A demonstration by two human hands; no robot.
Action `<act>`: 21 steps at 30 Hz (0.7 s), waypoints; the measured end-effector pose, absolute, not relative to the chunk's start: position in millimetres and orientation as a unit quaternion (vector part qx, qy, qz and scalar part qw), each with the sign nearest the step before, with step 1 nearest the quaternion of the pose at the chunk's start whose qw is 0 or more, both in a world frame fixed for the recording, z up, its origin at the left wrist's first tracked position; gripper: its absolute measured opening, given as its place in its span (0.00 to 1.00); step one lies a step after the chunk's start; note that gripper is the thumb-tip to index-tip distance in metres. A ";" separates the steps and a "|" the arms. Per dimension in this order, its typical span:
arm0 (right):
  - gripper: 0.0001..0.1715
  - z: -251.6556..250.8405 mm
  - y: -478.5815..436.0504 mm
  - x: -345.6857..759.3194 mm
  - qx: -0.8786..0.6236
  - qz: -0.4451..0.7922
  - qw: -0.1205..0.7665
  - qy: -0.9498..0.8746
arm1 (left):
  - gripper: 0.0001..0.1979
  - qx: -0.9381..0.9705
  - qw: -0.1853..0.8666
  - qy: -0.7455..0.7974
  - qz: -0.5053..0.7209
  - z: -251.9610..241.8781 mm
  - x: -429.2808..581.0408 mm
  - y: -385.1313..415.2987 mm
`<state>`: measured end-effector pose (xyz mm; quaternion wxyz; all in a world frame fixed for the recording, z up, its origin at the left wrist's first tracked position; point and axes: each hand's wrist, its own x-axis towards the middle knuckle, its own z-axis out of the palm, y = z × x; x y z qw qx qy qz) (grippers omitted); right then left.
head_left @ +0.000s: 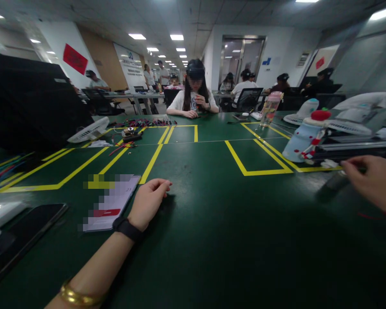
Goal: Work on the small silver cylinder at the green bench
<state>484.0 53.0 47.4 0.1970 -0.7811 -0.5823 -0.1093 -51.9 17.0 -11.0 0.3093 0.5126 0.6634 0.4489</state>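
My left hand (149, 201) rests on the dark green table (212, 240), its fingers curled in and the thumb laid against them. Whatever may be in the pinch is hidden or too small to make out. Beside that wrist lies a lit phone (116, 204), partly blurred out. At the far right, my right hand (371, 178) is closed, with thumb and fingertips together. Just left of its fingertips is a smeared, dark grey, roughly cylindrical thing (333, 185); I cannot tell whether the hand grips it.
A blue bottle (302, 139) with a red top and a clear pink-lidded bottle (270, 109) stand at right, near white fans (357, 113). Small wired parts (131, 134) lie back left. A black monitor (32, 98) and dark phone (28, 236) are left. Across sits a person (176, 101).
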 end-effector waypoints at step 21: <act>0.21 24.2 48.0 533.3 -0.831 -0.057 0.196 -0.517 | 0.15 0.504 0.329 0.657 0.454 -9.1 -51.5 11.9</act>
